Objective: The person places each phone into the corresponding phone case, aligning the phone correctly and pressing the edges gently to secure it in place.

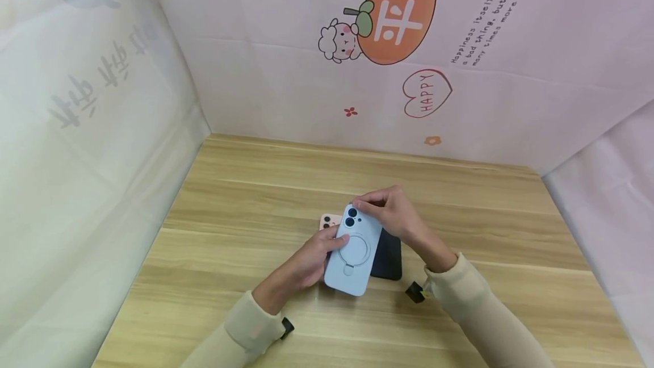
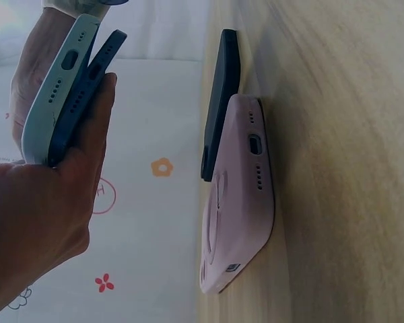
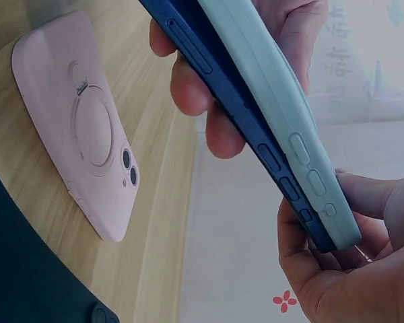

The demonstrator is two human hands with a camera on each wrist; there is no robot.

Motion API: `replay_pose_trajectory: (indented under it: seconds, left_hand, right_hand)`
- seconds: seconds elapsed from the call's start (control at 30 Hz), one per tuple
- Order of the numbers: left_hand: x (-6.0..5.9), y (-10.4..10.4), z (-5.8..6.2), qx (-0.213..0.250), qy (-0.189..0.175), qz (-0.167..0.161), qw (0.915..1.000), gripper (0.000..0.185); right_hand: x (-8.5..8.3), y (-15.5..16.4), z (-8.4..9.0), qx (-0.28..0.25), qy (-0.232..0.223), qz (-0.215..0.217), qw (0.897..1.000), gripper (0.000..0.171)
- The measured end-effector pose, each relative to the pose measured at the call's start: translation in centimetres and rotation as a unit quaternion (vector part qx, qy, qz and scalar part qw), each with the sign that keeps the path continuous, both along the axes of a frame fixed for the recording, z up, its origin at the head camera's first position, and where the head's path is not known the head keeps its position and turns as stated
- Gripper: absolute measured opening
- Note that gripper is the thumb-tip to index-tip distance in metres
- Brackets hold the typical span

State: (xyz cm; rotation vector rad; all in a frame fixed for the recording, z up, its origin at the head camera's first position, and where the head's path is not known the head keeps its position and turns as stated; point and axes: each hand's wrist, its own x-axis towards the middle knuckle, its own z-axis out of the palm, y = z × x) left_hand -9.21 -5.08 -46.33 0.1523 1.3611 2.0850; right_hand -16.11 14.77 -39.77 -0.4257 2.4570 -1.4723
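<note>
Counter [image 1: 245, 197]: wood-grain, pale. Held above its centre, a dark blue phone [image 3: 246, 114] half-seated in a light blue case [image 1: 352, 254] with ring stand; case is matte, cutouts clean. My left hand [image 1: 306, 263] grips the lower edge at 7 o'clock; my right hand [image 1: 390, 214] pinches the top corner at 1 o'clock. Risk: the gap along one side could let the phone slide out onto the pink case [image 2: 239, 202] and dark case [image 2: 219, 101] lying beneath.

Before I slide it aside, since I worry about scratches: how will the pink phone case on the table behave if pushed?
The pink case lies flat on the wooden table, so it should slide, not roll. Its matte surface probably drags slightly. The dark case leans on it and may shift too.
</note>
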Motion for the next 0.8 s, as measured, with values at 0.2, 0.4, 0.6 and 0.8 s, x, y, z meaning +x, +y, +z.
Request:
replay_pose_trajectory:
  seconds: [0.2,0.4,0.6,0.8]
  left_hand:
    - [-0.1,-0.1,0.0,-0.01,0.009,0.001,0.9999,0.052]
    - [-0.2,-0.3,0.4,-0.032,0.017,0.024,0.9991,0.05]
    - [-0.2,-0.5,0.7,-0.046,0.021,0.041,0.9979,0.05]
    - [-0.3,-0.6,0.7,-0.052,0.02,0.044,0.9975,0.048]
  right_hand:
    - [0.0,0.3,-0.4,0.005,0.003,-0.012,1.0,0.021]
    - [0.0,0.9,-0.8,0.008,-0.026,-0.033,0.999,0.027]
    - [0.0,1.6,-1.1,-0.031,-0.065,-0.04,0.997,0.032]
    - [0.1,2.0,-1.2,-0.058,-0.073,-0.033,0.995,0.034]
